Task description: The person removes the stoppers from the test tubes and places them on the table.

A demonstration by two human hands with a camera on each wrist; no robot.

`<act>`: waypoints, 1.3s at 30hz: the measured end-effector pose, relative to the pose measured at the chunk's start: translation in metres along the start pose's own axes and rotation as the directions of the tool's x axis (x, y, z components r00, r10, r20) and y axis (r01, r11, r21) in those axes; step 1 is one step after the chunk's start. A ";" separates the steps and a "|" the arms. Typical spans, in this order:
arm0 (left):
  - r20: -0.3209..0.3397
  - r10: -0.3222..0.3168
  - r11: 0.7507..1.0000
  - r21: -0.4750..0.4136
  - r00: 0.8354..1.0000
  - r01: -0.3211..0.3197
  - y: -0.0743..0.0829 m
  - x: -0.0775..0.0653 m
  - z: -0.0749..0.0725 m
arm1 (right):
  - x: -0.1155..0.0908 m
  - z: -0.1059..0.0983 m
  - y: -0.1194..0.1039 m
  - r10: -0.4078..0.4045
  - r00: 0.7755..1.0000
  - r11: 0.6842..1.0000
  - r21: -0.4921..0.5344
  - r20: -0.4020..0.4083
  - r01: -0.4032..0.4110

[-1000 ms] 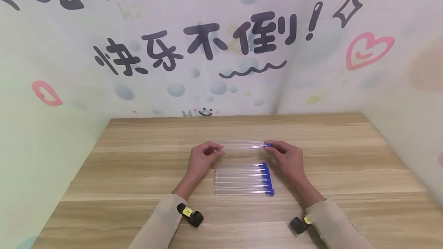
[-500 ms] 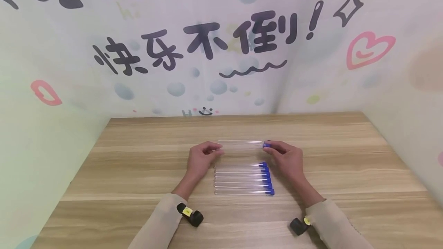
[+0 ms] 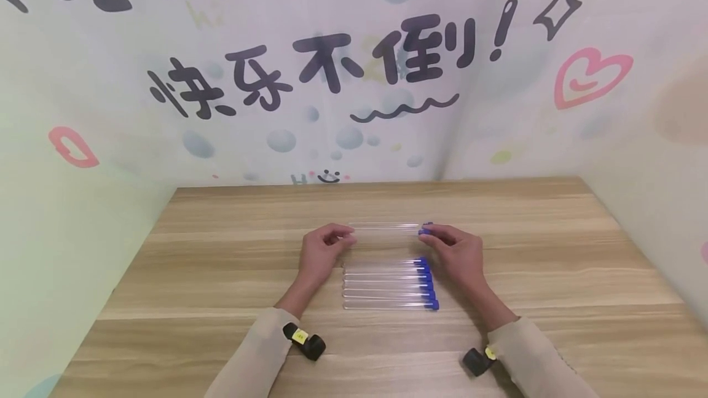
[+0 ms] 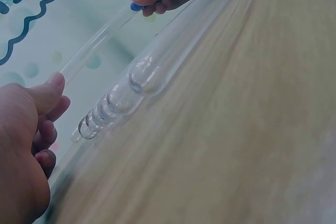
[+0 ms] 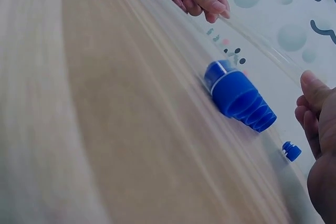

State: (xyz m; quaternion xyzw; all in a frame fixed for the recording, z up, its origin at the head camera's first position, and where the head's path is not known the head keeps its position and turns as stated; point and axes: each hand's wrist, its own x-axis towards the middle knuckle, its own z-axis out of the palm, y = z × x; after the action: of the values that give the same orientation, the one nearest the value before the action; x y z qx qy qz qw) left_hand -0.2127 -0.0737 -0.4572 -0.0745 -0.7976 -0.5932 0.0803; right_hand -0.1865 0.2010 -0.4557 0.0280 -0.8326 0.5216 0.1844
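A clear test tube [image 4: 98, 41] with a blue cap is held level between both hands, above the table. My left hand [image 3: 322, 253] pinches its rounded end between thumb and fingers. At the other end, my right hand [image 3: 461, 257] pinches the blue cap [image 4: 136, 7]. Just behind it in the head view, another capped tube lies farther back, its blue cap [image 5: 291, 151] showing beyond the row in the right wrist view. Nearer the person, several matching tubes [image 3: 384, 294] lie side by side, with their blue caps [image 5: 236, 90] all toward the right.
The wood-grain table [image 3: 221, 250] runs back to a white printed curtain [image 3: 310, 134] with dark lettering. Pale side panels [image 3: 83, 220] flank the table. Black wrist cameras [image 3: 314, 347] sit at both sleeves, low over the tabletop.
The held tube has shifted slightly left and now appears closer to the far tube in the head view. Both hands keep their pinch, and the row of tubes stays put.
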 end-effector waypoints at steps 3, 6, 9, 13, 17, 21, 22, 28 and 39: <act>-0.015 -0.004 1.000 0.007 1.000 0.005 0.000 0.001 -0.001 | 0.000 0.000 -0.001 0.042 0.998 0.999 0.026 0.038 -0.043; -0.031 0.000 1.000 0.001 1.000 0.000 -0.001 0.002 -0.001 | 0.000 -0.001 -0.002 0.082 0.993 0.995 0.042 0.088 -0.086; -0.043 0.005 1.000 -0.009 0.999 -0.005 -0.002 0.002 -0.002 | 0.000 -0.002 -0.003 0.107 0.986 0.992 0.050 0.129 -0.114; -0.049 0.000 1.000 -0.007 0.999 0.000 -0.005 0.002 -0.002 | 0.001 -0.002 -0.002 0.112 0.981 0.990 0.063 0.161 -0.124; -0.044 -0.002 1.000 -0.008 0.999 0.002 -0.005 0.002 -0.002 | 0.002 -0.004 -0.001 0.115 0.975 0.988 0.077 0.191 -0.131; -0.039 -0.004 1.000 -0.006 0.999 0.004 -0.004 0.003 -0.003 | 0.004 -0.006 0.000 0.114 0.970 0.988 0.076 0.217 -0.133; -0.039 -0.007 1.000 -0.004 0.999 0.007 -0.004 0.003 -0.003 | 0.004 -0.006 0.000 0.112 0.968 0.989 0.074 0.222 -0.132; -0.030 -0.026 1.000 0.001 0.999 0.026 -0.004 0.003 -0.002 | 0.005 -0.010 0.003 0.117 0.962 0.989 0.055 0.246 -0.135; 0.009 -0.031 0.999 0.022 0.999 0.031 -0.004 0.003 0.000 | 0.007 -0.015 0.005 0.150 0.945 0.985 0.042 0.292 -0.169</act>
State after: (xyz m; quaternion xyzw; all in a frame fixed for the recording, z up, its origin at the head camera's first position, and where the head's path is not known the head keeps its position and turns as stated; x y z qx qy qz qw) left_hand -0.2163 -0.0752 -0.4598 -0.0641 -0.8054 -0.5853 0.0682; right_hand -0.1901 0.2179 -0.4520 0.0422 -0.8321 0.5527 0.0174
